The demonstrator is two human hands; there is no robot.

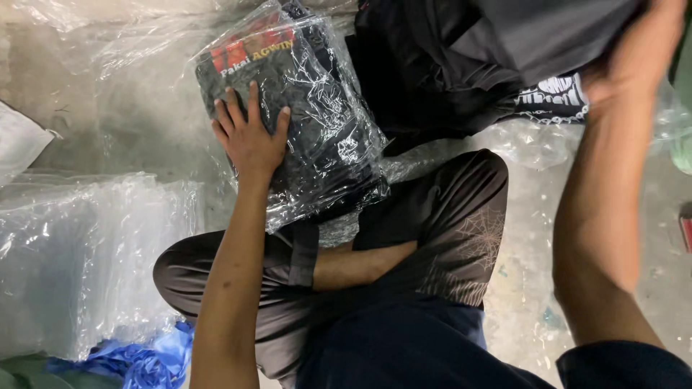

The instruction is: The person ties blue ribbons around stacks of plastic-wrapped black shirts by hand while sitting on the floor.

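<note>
Concrete floor (144,122), grey and littered with clear plastic. Stack of empty clear bags (79,252) at left, blue plastic (155,360) bunched below it. Pile of loose black clothes (447,65) at top, one piece with white print at its edge. Person sits cross-legged, dark trousers with a web pattern. Bagged black garment (317,137) rests tilted above the knees, beside the pile. Left hand (249,140) lies flat on it, fingers spread. Right hand (634,57), blurred, grips dark cloth from the pile at top right.
</note>
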